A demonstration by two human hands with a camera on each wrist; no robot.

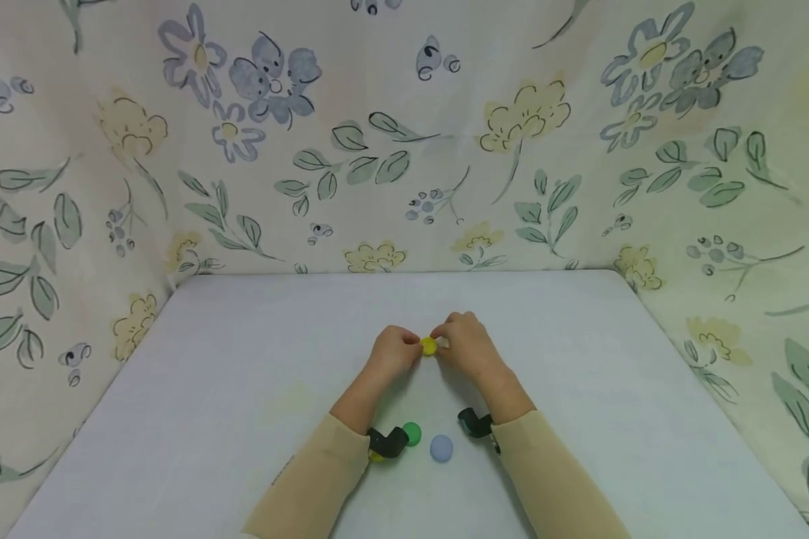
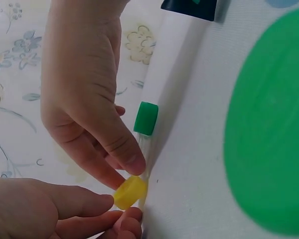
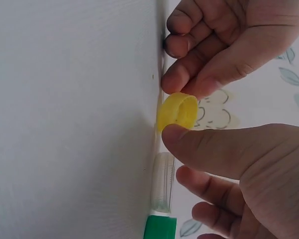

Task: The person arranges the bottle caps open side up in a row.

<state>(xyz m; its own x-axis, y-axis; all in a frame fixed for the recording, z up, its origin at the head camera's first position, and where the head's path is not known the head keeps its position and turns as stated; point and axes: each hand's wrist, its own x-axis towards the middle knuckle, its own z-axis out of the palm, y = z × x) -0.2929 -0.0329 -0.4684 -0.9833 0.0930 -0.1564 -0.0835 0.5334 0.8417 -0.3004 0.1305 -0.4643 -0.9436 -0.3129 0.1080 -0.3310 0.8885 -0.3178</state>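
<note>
A left hand (image 1: 392, 353) at nine o'clock pinches a yellow ring (image 1: 428, 346) – held between both hands, neither nearer. The right hand (image 1: 470, 346) pinches it from three o'clock. In the right wrist view, a clear tube (image 3: 163, 184) lies towards six o'clock, long axis twelve-to-six, ending at a green cap (image 3: 160, 228) – whether gripped, I cannot tell.

Beige sleeves (image 1: 317, 479), black wrist cameras (image 1: 392, 443)
</note>
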